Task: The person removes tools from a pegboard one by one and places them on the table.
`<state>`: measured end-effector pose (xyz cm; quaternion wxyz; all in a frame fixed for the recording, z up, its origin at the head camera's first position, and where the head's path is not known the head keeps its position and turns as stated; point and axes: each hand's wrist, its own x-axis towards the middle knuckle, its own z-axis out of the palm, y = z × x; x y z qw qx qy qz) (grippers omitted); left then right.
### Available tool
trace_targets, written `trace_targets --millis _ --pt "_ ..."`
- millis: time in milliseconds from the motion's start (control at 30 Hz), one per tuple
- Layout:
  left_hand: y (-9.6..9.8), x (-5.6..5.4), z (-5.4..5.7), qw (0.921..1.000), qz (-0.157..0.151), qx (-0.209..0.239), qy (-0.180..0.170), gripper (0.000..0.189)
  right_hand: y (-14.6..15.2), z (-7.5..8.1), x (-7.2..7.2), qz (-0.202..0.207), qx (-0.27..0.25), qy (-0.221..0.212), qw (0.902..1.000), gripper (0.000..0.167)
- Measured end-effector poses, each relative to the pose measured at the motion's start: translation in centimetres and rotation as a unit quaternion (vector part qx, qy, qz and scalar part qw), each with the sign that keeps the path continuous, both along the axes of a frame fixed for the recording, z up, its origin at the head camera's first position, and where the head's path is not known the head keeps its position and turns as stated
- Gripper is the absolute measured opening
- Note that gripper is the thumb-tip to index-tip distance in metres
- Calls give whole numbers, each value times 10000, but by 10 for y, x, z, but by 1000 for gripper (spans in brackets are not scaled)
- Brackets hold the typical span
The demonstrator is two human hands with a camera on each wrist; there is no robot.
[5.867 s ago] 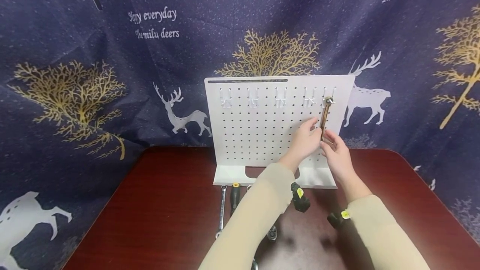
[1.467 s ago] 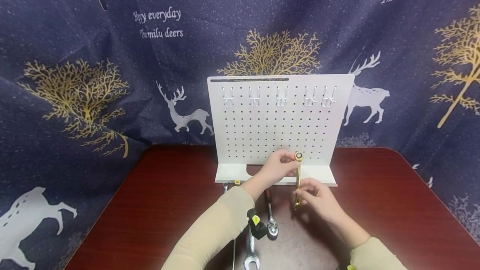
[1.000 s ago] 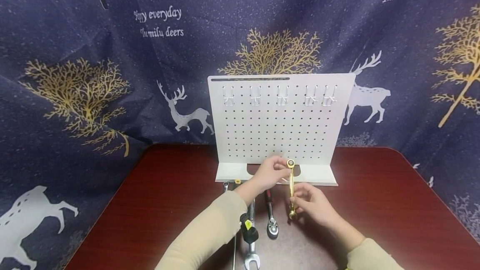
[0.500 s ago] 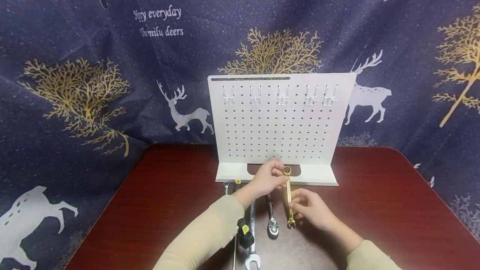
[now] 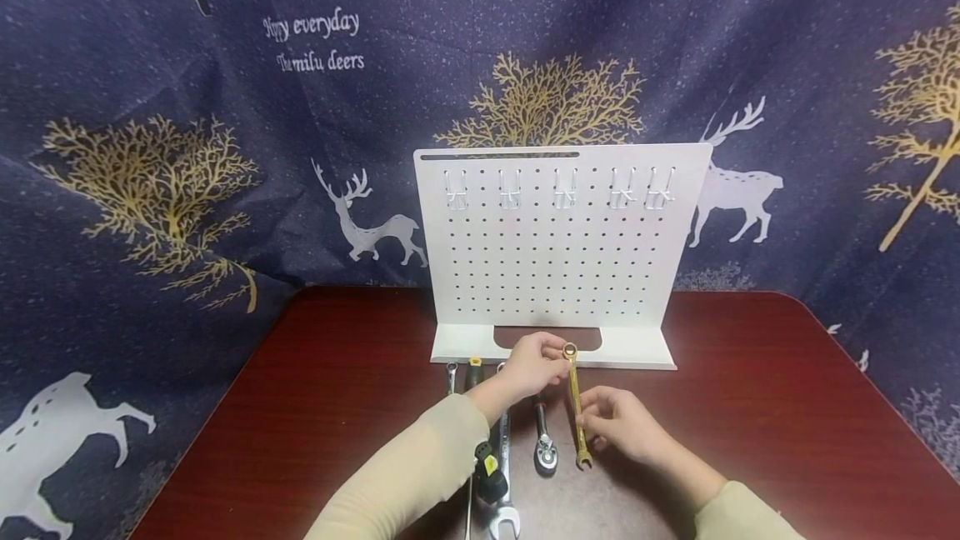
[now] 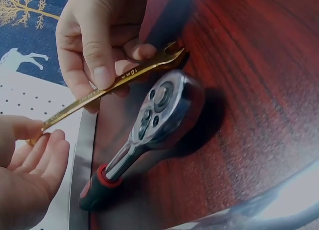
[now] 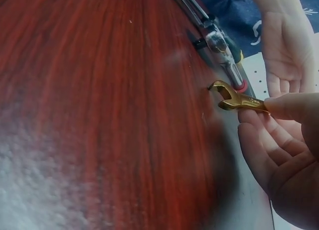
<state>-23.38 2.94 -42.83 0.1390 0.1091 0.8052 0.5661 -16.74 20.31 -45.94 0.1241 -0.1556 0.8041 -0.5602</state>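
A gold combination wrench (image 5: 574,394) slants low over the table, close beside the ratchet. My left hand (image 5: 534,367) pinches it near the ring end, which points toward the pegboard. Lower on the shank, my right hand (image 5: 618,423) holds it between thumb and fingers, leaving the open end (image 7: 228,96) sticking out toward me. In the left wrist view the wrench (image 6: 107,90) passes just beyond the ratchet head. The socket ratchet (image 5: 546,452) lies on the table, its red and black handle (image 6: 99,187) partly behind my left hand in the head view.
Behind the hands stands a white pegboard (image 5: 547,265) with several wire hooks (image 5: 566,190) along its top. Left of the ratchet lie a large silver wrench (image 5: 504,473), a screwdriver (image 5: 474,373) and another wrench (image 5: 452,377), partly hidden by my left arm. A patterned cloth (image 5: 360,148) hangs behind the table.
The gold wrench has come off the pegboard's rightmost hook and been lowered, held by both hands, to beside the ratchet. Over the last second it has sunk further, leftward and toward me.
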Motion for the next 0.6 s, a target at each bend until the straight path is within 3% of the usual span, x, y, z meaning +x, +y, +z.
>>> trace_targets --millis 333,600 --pt "4 10 -3 9989 187 -62 -424 39 -4 -1 5 -58 -91 -228 9997 53" --pt "9 17 -1 9973 315 -244 -609 46 -5 -1 7 -76 -21 -175 9998 58"
